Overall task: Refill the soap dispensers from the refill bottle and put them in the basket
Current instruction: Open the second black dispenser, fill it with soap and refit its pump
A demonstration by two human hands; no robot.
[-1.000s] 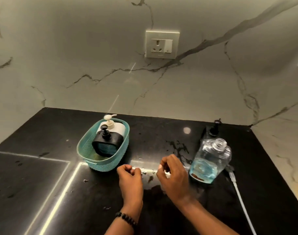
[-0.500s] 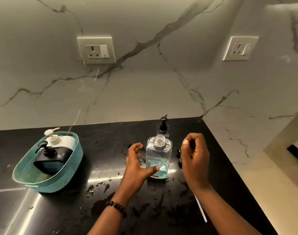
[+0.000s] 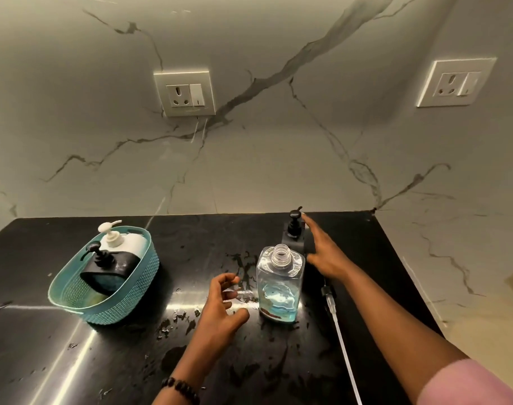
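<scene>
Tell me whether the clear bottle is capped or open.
Open: the clear bottle stands upright with a bare threaded neck, no cap or pump on it, blue liquid only near its bottom.

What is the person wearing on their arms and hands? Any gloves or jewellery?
No gloves: both hands are bare. The left hand has a bracelet of dark round beads at the wrist. The right hand has nothing visible at the wrist or on the fingers; a pink sleeve covers the upper part of that arm.

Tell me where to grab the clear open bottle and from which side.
Grip the clear bottle around its flat-sided body below the shoulder, coming from its left, where the left hand is open. It stands upright and uncapped with blue liquid low inside, so keep it level.
</scene>
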